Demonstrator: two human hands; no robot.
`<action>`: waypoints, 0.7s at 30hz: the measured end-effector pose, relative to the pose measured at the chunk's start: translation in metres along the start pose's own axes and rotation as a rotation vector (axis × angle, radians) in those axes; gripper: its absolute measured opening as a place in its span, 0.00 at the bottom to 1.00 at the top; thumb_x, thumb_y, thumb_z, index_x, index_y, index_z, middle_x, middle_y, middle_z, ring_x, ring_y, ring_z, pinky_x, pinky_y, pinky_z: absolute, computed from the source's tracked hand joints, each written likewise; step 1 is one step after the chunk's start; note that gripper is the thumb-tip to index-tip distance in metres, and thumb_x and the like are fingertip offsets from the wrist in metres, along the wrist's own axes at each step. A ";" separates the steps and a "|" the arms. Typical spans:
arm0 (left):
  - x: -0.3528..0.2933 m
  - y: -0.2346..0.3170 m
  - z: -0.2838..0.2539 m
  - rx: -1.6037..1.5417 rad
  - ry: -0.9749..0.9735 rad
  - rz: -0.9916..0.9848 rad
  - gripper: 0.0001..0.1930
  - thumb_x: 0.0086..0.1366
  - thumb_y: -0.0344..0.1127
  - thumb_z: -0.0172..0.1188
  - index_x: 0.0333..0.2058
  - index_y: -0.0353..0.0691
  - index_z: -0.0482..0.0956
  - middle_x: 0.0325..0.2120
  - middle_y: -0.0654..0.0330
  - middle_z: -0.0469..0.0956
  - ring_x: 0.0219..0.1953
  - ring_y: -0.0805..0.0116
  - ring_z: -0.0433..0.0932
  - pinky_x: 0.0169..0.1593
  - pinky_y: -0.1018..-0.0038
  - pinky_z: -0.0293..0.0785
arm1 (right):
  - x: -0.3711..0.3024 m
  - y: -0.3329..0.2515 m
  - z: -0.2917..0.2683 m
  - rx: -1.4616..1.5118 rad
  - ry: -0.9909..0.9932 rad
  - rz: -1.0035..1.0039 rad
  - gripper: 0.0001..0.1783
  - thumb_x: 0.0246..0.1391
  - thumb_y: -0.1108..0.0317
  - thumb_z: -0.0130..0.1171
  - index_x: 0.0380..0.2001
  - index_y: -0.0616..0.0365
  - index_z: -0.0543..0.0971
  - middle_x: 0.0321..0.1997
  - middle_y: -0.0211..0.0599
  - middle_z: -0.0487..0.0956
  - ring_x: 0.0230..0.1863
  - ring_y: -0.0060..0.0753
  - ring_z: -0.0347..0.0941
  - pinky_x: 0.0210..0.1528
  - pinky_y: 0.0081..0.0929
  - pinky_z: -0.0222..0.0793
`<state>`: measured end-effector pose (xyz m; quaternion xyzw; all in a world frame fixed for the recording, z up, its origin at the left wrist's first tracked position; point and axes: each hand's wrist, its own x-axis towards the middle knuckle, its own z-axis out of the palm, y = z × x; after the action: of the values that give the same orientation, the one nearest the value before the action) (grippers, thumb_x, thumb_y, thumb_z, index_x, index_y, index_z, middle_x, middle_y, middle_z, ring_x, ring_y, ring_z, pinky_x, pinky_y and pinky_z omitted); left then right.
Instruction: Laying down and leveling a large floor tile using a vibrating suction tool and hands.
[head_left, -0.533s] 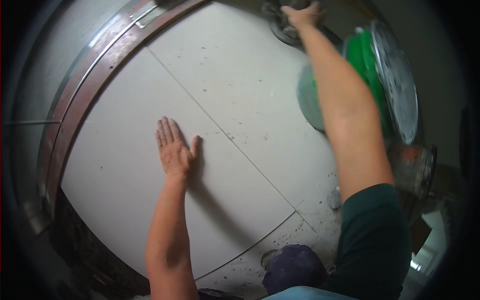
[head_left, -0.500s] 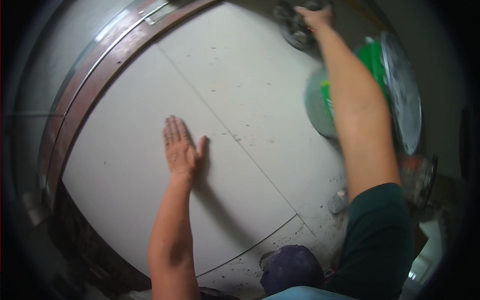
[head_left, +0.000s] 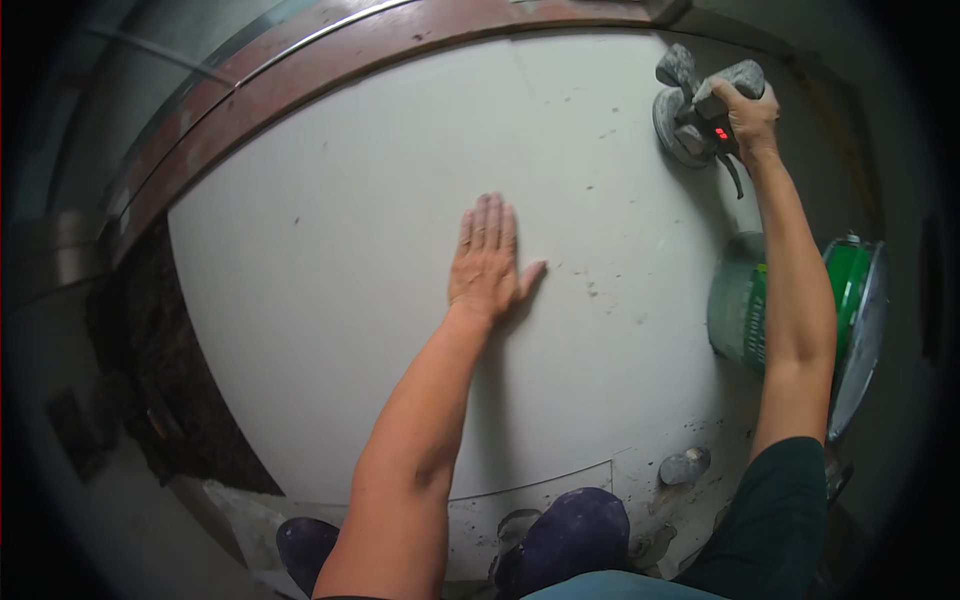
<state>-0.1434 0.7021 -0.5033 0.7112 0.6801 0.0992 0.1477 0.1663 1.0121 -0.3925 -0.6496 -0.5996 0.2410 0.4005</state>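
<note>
A large off-white slab point(head_left: 350, 270) covers the floor before me. My left hand point(head_left: 487, 265) lies flat on it, palm down, fingers stretched forward and thumb out to the side. Toward the far right, my right hand point(head_left: 755, 118) is wrapped round the handle of a dusty grey handheld suction-cup tool point(head_left: 690, 125). The tool has a round disc and a lit red display. Its disc hangs over or rests near the slab's right edge; I cannot tell whether it touches.
A green-and-grey bucket point(head_left: 733, 300) stands under my right forearm, with a green-sided round container point(head_left: 848, 275) beyond it. A small grey lump point(head_left: 685, 465) lies near my knee point(head_left: 575, 540). Reddish-brown boards point(head_left: 400, 50) border the slab's far side; dark rough ground point(head_left: 190, 350) lies left.
The view has turned left, so the slab, bucket and both hands appear farther right. My left hand remains flat on the slab; my right hand still grips the tool, now showing clearly.
</note>
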 end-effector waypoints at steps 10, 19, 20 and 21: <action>-0.005 -0.001 -0.004 -0.036 0.061 0.006 0.48 0.68 0.63 0.50 0.71 0.29 0.50 0.75 0.47 0.47 0.77 0.52 0.42 0.79 0.61 0.34 | -0.219 -0.264 0.180 -0.285 -0.413 -0.413 0.37 0.41 0.48 0.70 0.41 0.72 0.73 0.33 0.52 0.82 0.35 0.49 0.83 0.43 0.40 0.81; -0.090 -0.055 0.007 -0.193 0.222 0.247 0.32 0.64 0.49 0.60 0.61 0.34 0.71 0.66 0.51 0.67 0.71 0.56 0.60 0.74 0.63 0.54 | -0.285 -0.255 0.227 -0.299 -0.895 -0.467 0.43 0.42 0.41 0.75 0.52 0.65 0.78 0.44 0.47 0.85 0.42 0.37 0.84 0.47 0.35 0.78; -0.105 -0.059 -0.001 -0.184 0.172 0.275 0.34 0.64 0.50 0.61 0.62 0.34 0.70 0.67 0.52 0.66 0.71 0.55 0.59 0.75 0.62 0.53 | -0.252 -0.202 0.220 -0.348 -0.588 -0.728 0.44 0.40 0.42 0.76 0.53 0.65 0.77 0.44 0.47 0.85 0.44 0.41 0.83 0.49 0.37 0.76; -0.128 -0.078 -0.010 -0.174 0.162 0.218 0.37 0.64 0.53 0.60 0.64 0.33 0.68 0.67 0.51 0.65 0.71 0.52 0.59 0.75 0.61 0.52 | -0.244 -0.173 0.201 -0.403 -0.458 -0.808 0.45 0.37 0.36 0.73 0.51 0.61 0.79 0.45 0.53 0.84 0.46 0.50 0.82 0.50 0.44 0.75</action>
<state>-0.2271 0.5773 -0.5134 0.7548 0.5976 0.2302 0.1418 -0.1349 0.8149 -0.4067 -0.3608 -0.9100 0.0826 0.1867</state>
